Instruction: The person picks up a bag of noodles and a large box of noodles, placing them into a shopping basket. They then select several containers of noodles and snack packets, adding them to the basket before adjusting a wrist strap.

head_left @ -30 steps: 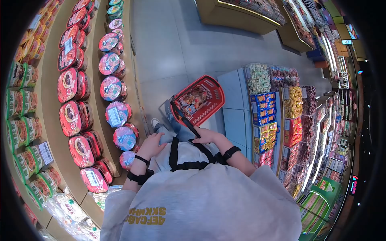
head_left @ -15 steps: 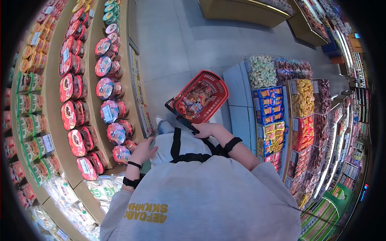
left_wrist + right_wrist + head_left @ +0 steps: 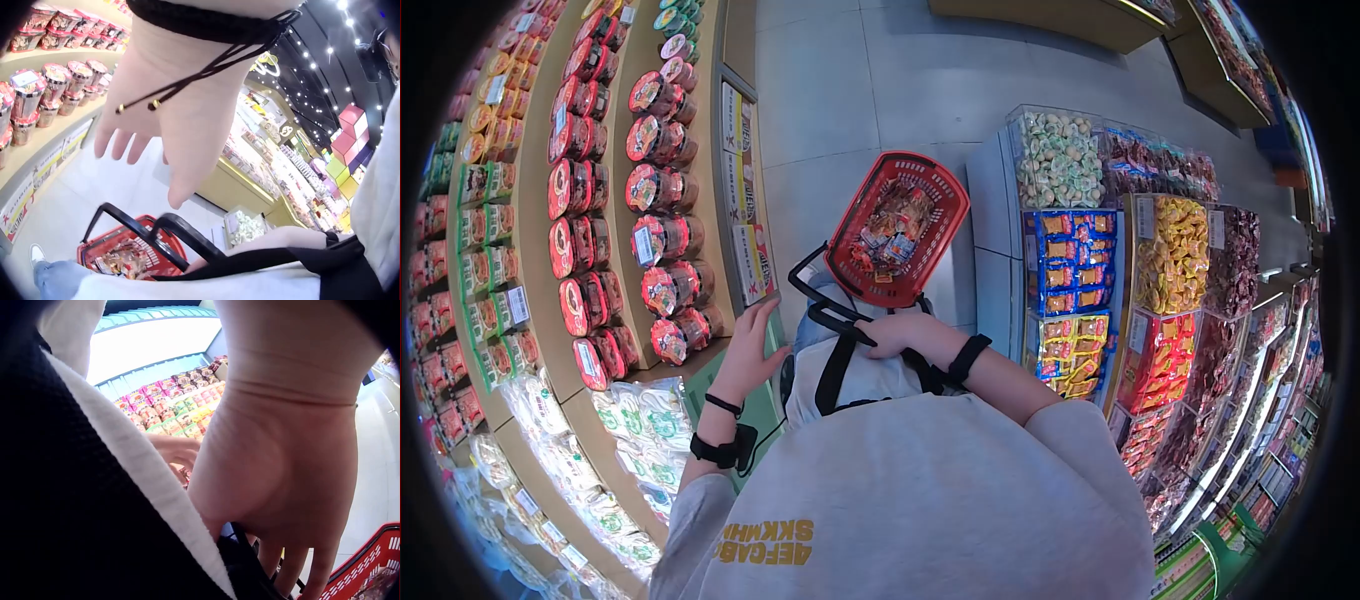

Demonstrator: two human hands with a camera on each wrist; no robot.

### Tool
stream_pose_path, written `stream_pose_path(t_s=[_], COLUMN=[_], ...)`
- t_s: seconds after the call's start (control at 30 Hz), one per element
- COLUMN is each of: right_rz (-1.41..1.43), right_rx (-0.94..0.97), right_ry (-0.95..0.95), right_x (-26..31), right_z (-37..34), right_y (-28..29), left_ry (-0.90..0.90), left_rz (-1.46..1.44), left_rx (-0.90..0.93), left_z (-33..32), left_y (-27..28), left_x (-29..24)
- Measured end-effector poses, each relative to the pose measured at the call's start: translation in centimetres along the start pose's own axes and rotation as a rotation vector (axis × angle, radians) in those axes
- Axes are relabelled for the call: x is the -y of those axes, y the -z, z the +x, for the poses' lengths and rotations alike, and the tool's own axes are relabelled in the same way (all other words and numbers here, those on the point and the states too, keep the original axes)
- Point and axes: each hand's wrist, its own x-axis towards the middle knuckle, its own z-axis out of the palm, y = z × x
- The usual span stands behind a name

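Note:
In the head view, my right hand [image 3: 897, 335] grips the black handle [image 3: 197, 234] of a red plastic shopping basket [image 3: 948, 215] in front of my body. Inside the basket lies a pile of small wrapped packets [image 3: 895, 228]. My left hand [image 3: 745, 355] hangs free at the left side with its fingers loosely extended, holding nothing. The left wrist view shows that hand's fingers pointing down above the basket. In the right wrist view, the fingers of the right hand [image 3: 275, 469] curl past the black handle; their tips are partly hidden.
Shelves on the left carry rows of red instant-noodle tubs [image 3: 580, 245] and white bagged packs [image 3: 640, 420]. To the right stands a display with clear bins of wrapped sweets [image 3: 1060, 160] and blue packets [image 3: 1070, 262]. Grey tiled floor [image 3: 820, 100] runs between them.
The shelves and bins have shifted in the head view. My left hand has moved left, away from my clothes. The basket has swung more upright in view, and its handle shows more.

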Motion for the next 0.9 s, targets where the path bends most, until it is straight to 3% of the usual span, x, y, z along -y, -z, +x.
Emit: stream_pose_path(t_s=[0.07, 0.13, 0.23, 0.3, 0.4, 0.5, 0.57, 0.63, 0.7, 0.77, 0.9], right_rz=[0.008, 0.043, 0.04, 0.073, 0.246, 0.514, 0.466, 0.533, 0.301, 0.269, 0.371], right_rx=[-0.003, 0.036, 0.043, -0.063, -0.127, -0.217, -0.372, -0.296, -0.403, -0.254, -0.281], right_ry=[0.038, 0.022, 0.061, 0.129, 0.125, 0.172, 0.075, -0.072, -0.183, -0.357, -0.467], right_x=[-0.1, 0.0, -0.9, -1.6, -2.8, -5.6, -7.9, -10.3, -14.4, -16.0, -20.4], right_z=[0.3, 0.4, 1.3, 0.6, -1.5, -1.3, -1.4, -1.5, 0.3, -0.7, -0.7], right_y=[-0.5, -0.3, -1.0, -1.0, 0.1, -1.1, -2.2, -3.4, -7.5, -8.9, -14.3], left_ry=[-0.085, -0.225, -0.279, -0.25, -0.275, -0.281, -0.259, -0.21, -0.136, -0.177, -0.223], left_rz=[0.019, 0.213, 0.314, 0.321, 0.36, 0.402, 0.378, 0.431, 0.617, 0.624, 0.58], left_rx=[-0.047, 0.015, 0.07, -0.013, -0.033, 0.059, 0.166, 0.248, 0.601, 0.625, 0.664], left_z=[0.5, 1.1, 2.5, 3.7, 5.0, 5.4, 5.7, 5.9, 6.1, 6.4, 6.8], left_y=[-1.9, -4.2, -8.2, -9.6, -9.8, -9.5, -9.9, -9.6, -9.4, -9.0, -8.7], left_x=[-2.6, -4.1, -4.0, -3.8, -4.0, -3.5, -2.3, -2.6, -2.9, -2.7, -2.4])
